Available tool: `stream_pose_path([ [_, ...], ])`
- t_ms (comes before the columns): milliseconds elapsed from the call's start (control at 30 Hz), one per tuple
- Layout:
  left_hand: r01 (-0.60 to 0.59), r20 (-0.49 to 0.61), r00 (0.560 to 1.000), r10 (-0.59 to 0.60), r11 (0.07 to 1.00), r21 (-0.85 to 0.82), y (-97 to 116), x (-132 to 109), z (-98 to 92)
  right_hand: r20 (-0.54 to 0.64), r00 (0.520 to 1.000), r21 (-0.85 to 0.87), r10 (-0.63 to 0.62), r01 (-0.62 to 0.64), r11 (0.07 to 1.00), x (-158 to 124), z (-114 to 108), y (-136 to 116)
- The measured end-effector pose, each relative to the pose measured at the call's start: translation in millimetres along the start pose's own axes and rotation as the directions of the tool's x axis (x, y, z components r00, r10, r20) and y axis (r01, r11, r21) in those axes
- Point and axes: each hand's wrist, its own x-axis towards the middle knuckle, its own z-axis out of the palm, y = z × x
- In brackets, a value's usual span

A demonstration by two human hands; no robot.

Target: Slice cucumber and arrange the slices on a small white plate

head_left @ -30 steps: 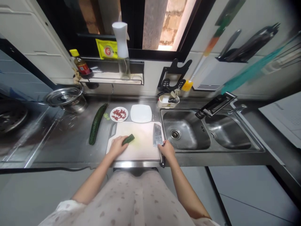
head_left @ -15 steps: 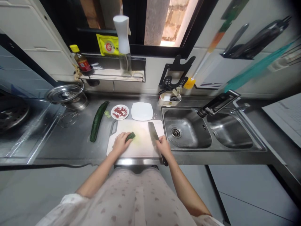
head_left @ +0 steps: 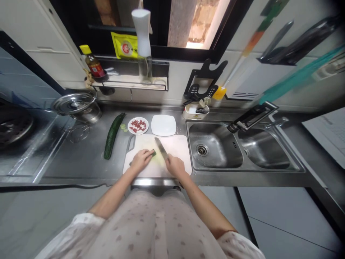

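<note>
My left hand presses a piece of cucumber onto the white cutting board, its fingers covering most of the piece. In my right hand is a kitchen knife, gripped near the base of the blade. The blade points away from me and slants left, close to the right end of the cucumber piece; whether it touches cannot be made out. Behind the board stand a small plate of chopped red bits and a white square plate. A whole cucumber lies left of the board.
Several pale green slices lie beside the whole cucumber. A lidded steel pot and a wire ring stand are at the left. The double sink with its black faucet adjoins the board's right side.
My right hand has brought the knife leftward from the board's right side to beside the cucumber piece. My left hand has shifted slightly right, covering more of the piece.
</note>
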Motion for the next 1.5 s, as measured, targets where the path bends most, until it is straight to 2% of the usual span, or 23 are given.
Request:
stream_pose_path([
  [233, -0.02, -0.017, 1.0, 0.021, 1.0, 0.022, -4.7, -0.3, 6.5, 0.026, 0.999, -0.047, -0.036, 0.037, 0.998, -0.5, 7.2, -14.9],
  [633, -0.022, -0.032, 0.999, 0.022, 1.0, -0.016, -5.5, -0.5, 6.9, 0.042, 0.998, -0.079, -0.056, 0.059, 0.995, -3.1, 6.9, -21.6],
  [1133, -0.026, -0.021, 0.999, 0.026, 1.0, -0.012, -3.9, -0.5, 5.5, 0.137, 0.988, -0.142, -0.068, 0.087, 0.986, -15.4, 4.0, -15.2],
  [1500, -0.031, -0.004, 1.0, 0.031, 0.999, -0.034, -1.8, 1.8, -0.8, 0.163, 0.983, -0.143, -0.081, 0.105, 0.984, -11.2, -3.3, -15.0],
])
